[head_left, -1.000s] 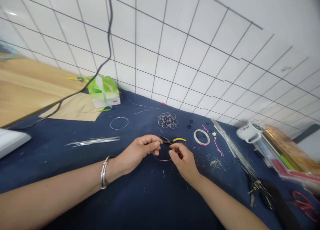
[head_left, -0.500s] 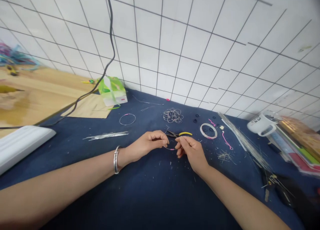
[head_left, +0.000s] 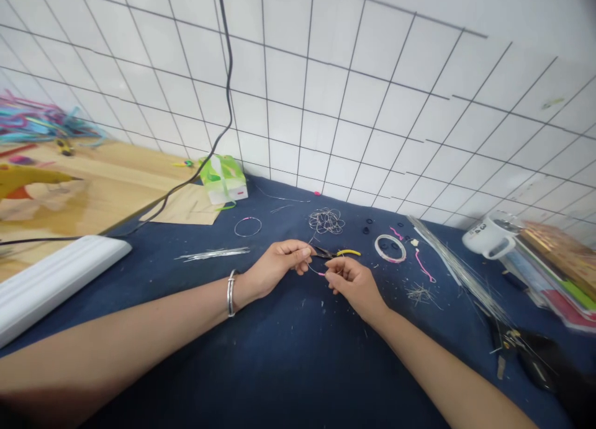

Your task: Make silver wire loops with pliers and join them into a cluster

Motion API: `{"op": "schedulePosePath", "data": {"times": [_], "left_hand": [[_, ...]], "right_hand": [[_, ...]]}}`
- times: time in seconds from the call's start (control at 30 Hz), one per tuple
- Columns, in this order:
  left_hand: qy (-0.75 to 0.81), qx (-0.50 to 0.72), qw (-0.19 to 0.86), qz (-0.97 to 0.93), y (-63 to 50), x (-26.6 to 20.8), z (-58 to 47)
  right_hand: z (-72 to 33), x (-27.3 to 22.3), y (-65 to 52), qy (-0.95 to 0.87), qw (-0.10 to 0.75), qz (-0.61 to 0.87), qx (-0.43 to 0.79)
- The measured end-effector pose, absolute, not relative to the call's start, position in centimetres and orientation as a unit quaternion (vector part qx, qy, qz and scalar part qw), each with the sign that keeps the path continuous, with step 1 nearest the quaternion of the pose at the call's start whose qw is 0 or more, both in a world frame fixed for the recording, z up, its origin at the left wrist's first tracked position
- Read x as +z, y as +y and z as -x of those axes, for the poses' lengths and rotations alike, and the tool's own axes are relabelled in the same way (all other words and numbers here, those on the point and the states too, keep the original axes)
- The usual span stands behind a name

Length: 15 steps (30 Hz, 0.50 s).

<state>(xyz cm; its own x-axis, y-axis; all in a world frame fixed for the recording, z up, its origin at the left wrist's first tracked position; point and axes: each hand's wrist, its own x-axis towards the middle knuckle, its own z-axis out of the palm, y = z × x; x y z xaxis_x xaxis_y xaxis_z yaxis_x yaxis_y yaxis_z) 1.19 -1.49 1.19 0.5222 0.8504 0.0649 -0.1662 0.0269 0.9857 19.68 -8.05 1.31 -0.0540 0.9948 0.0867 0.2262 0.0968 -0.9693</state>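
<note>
A thin, curved, greyish wire (head_left: 313,269) with a pink band (head_left: 321,274) is pinched in both nearly closed hands (head_left: 274,269) (head_left: 357,285).

A dark blue cloth (head_left: 261,367) bears wire loops (head_left: 326,221), straight wires (head_left: 215,254) and pliers (head_left: 347,252).

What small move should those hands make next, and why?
Perhaps ease the right hand slightly toward the left hand: the thin wire, with its pink band, curves across the gap between them, while the pliers lie just beyond.
</note>
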Motion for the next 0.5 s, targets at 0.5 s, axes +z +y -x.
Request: {"op": "schedulePosePath", "data": {"times": [0.5], "left_hand": [[0.303,0.411,0.605,-0.611,-1.82,1.64,-1.07]], "right_hand": [[-19.44,1.59,-8.45,-0.622,0.403,0.538,0.401]]}}
